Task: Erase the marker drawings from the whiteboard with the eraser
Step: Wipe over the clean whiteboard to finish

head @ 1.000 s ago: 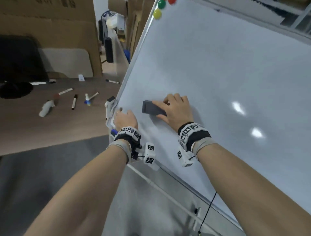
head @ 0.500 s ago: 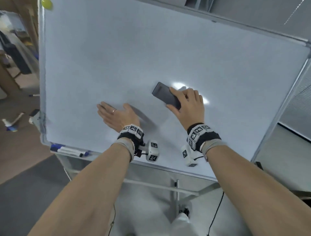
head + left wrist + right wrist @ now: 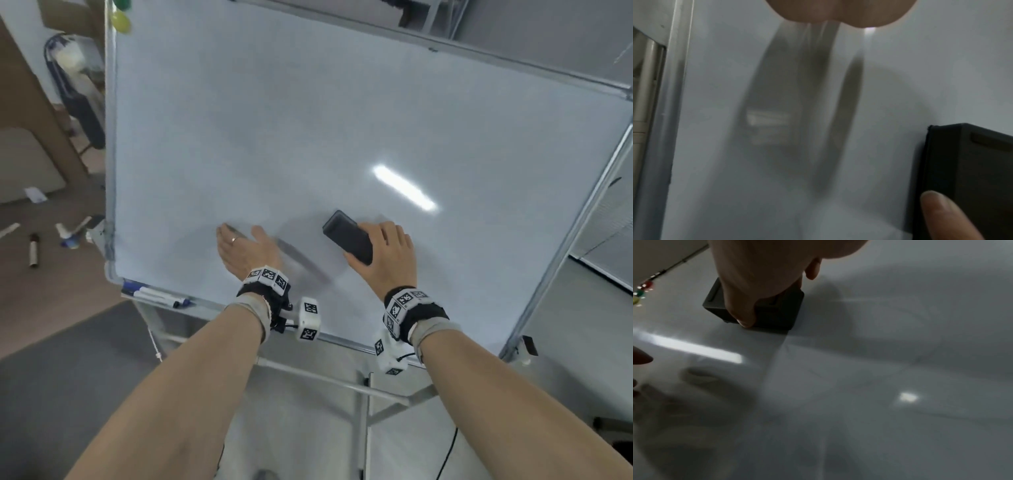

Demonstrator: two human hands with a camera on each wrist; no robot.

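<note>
The whiteboard (image 3: 308, 137) on its stand fills the head view, and I see no marker drawing on it, only glare and shadows. My right hand (image 3: 383, 255) grips the black eraser (image 3: 347, 235) and holds it flat against the board's lower middle. In the right wrist view the eraser (image 3: 774, 309) sits under my thumb and fingers. My left hand (image 3: 245, 248) lies flat on the board with straight fingers, left of the eraser. The left wrist view shows the eraser (image 3: 970, 170) at the right edge with a fingertip (image 3: 941, 209) of the right hand on it.
Markers (image 3: 156, 296) lie in the tray at the board's lower left corner. Coloured magnets (image 3: 121, 20) sit at the top left corner. More markers (image 3: 32, 248) lie on the wooden desk to the left. The stand's metal legs (image 3: 342, 380) run below the board.
My right hand has carried the eraser from the board's left edge towards the middle. The left hand left the board's edge and now lies flat on its surface. My head turned right.
</note>
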